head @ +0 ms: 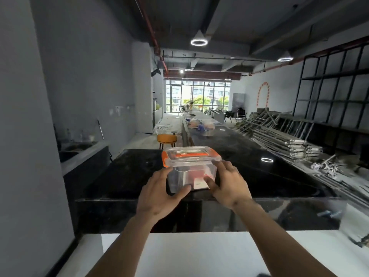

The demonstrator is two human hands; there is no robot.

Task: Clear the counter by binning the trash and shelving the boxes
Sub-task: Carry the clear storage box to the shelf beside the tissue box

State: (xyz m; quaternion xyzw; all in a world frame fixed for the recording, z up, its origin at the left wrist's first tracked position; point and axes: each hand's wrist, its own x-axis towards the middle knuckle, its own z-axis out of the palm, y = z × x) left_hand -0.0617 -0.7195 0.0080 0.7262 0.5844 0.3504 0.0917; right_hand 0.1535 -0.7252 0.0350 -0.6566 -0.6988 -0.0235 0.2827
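Now both hands (194,193) grip lidded clear box (191,168) (white card inside).

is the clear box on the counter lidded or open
Lidded: the clear box wears a clear lid with orange clips flat on its rim. Left hand and right hand grip its sides.

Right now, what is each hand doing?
Left hand: closed on the clear lidded box, left side.
Right hand: closed on the same box, right side.

head view | worn high, faces forward-down | close over both hands (191,188) at black counter (123,176) near edge | no second view
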